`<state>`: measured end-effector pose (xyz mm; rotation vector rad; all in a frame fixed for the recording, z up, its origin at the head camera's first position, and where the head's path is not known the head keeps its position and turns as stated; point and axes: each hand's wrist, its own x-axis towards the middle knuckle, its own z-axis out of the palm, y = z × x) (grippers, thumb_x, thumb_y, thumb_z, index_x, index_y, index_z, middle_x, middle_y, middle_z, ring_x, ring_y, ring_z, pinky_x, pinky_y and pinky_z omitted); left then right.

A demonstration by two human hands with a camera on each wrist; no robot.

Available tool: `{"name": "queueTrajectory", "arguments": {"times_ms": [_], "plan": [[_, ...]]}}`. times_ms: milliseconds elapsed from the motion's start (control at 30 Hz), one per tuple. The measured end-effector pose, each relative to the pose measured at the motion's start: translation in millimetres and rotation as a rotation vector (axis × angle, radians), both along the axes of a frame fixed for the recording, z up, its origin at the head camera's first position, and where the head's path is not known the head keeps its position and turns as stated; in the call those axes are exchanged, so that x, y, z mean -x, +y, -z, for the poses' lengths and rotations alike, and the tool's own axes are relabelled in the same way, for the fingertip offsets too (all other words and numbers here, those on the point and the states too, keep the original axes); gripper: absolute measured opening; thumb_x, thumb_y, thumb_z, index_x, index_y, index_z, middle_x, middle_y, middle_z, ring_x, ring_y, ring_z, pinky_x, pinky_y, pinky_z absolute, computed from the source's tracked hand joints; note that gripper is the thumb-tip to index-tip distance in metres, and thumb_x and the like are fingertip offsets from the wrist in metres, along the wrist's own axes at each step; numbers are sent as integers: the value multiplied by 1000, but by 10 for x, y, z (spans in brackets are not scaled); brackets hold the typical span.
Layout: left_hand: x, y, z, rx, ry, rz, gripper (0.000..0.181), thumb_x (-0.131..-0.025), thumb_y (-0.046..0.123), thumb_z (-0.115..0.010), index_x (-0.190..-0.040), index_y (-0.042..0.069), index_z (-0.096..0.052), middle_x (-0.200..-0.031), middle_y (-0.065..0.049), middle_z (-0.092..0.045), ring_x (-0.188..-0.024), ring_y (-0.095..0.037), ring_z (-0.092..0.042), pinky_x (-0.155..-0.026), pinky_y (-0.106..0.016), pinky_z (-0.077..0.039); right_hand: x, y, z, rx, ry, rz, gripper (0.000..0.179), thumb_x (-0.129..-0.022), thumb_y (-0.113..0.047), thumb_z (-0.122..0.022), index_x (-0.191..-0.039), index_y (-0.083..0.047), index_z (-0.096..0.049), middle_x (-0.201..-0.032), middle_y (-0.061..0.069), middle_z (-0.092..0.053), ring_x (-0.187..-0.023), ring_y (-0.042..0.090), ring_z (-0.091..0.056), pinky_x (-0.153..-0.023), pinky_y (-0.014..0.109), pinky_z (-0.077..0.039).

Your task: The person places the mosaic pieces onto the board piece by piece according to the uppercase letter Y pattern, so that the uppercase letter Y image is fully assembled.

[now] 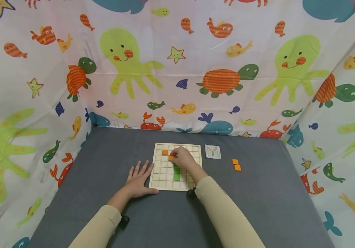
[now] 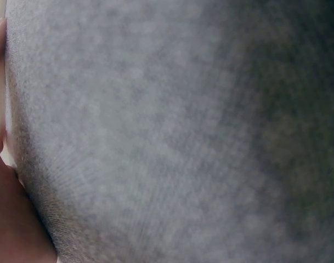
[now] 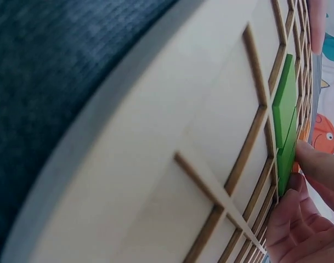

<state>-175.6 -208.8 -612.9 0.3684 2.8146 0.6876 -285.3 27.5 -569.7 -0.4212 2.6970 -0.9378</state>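
A square wooden grid board point(image 1: 162, 172) lies on the table. My right hand point(image 1: 183, 159) reaches over it and pinches an orange square tile point(image 1: 170, 158) at the fingertips, close over a cell in the upper middle. One orange tile point(image 1: 165, 152) sits in a cell up and to the left of that. Just below the right hand, green tiles point(image 1: 176, 176) stand in a column, also seen as green tiles point(image 3: 285, 104) in the right wrist view. My left hand point(image 1: 138, 182) rests flat with spread fingers, its fingertips and thumb at the board's left and lower left edges.
Right of the board lies a small printed card point(image 1: 213, 151) with a coloured grid pattern. Further right are two loose orange tiles point(image 1: 236, 164). Grey cloth point(image 1: 273, 193) covers the table, and a sea-animal curtain point(image 1: 177, 69) stands behind and at both sides.
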Motion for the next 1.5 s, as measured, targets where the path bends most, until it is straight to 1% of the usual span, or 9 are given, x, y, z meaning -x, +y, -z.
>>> {"name": "queueTrajectory", "arguments": {"times_ms": [200, 333, 433, 567, 700, 867, 1067, 1300, 1500], "plan": [[7, -2, 39, 2, 0, -9, 123, -70, 87, -64, -164, 26, -13, -172, -5, -3, -156, -36, 12, -121, -62, 8, 18, 12, 20, 9, 7, -13, 28, -88, -16, -80, -116, -14, -76, -112, 4, -65, -103, 20, -59, -95, 40, -52], [11, -5, 40, 6, -3, -11, 124, -69, 88, -63, -164, 27, -12, -172, -4, -3, -156, -36, 13, -121, -62, 8, 7, 64, -28, 81, 3, -15, 34, -89, -14, -78, -122, -10, -73, -114, 8, -67, -104, 24, -63, -93, 41, -54], [19, -6, 48, 13, -6, -10, 125, -68, 89, -63, -164, 27, -11, -172, -3, -2, -156, -35, 14, -121, -62, 8, -4, 139, -65, 129, 3, -3, 33, -93, -15, -75, -125, -9, -71, -117, 10, -67, -106, 26, -64, -90, 42, -55], [14, -10, 51, 20, -7, -13, 126, -68, 91, -61, -164, 28, -10, -172, -3, -2, -156, -35, 14, -122, -61, 8, -25, 261, -119, 172, 8, 23, 33, -95, -18, -71, -128, -11, -70, -121, 9, -67, -106, 25, -64, -87, 41, -56], [-3, -11, 39, 13, -6, -19, 126, -68, 90, -62, -164, 27, -11, -172, -3, -2, -156, -35, 14, -121, -62, 9, -76, 378, -185, 223, 18, 46, 36, -95, -19, -72, -130, -11, -68, -123, 9, -69, -106, 26, -64, -85, 42, -57], [-5, -5, 32, 10, -3, -18, 125, -68, 90, -62, -164, 27, -11, -172, -3, -3, -156, -35, 14, -121, -61, 9, -151, 519, -253, 263, 58, 71, 39, -95, -19, -73, -132, -9, -67, -124, 8, -70, -105, 27, -66, -83, 42, -58], [5, 0, 45, 25, -10, -14, 125, -68, 91, -61, -164, 28, -10, -172, -3, -2, -156, -35, 14, -122, -61, 9, -242, 705, -337, 277, 106, 115, 39, -94, -22, -74, -131, -12, -68, -126, 5, -69, -107, 25, -67, -82, 42, -58], [-6, 20, -8, 11, -8, -22, 125, -69, 89, -62, -164, 27, -11, -172, -3, -2, -156, -35, 14, -121, -61, 9, -297, 911, -418, 284, 178, 146, 38, -93, -22, -75, -129, -10, -69, -125, 8, -69, -104, 27, -68, -78, 39, -59], [7, 51, -17, 9, -10, -22, 124, -70, 86, -64, -164, 26, -11, -172, -4, -2, -156, -35, 14, -121, -61, 10, -339, 1099, -395, 304, 214, 175, 36, -92, -19, -76, -127, -11, -70, -123, 11, -70, -103, 28, -69, -78, 41, -60]]}}
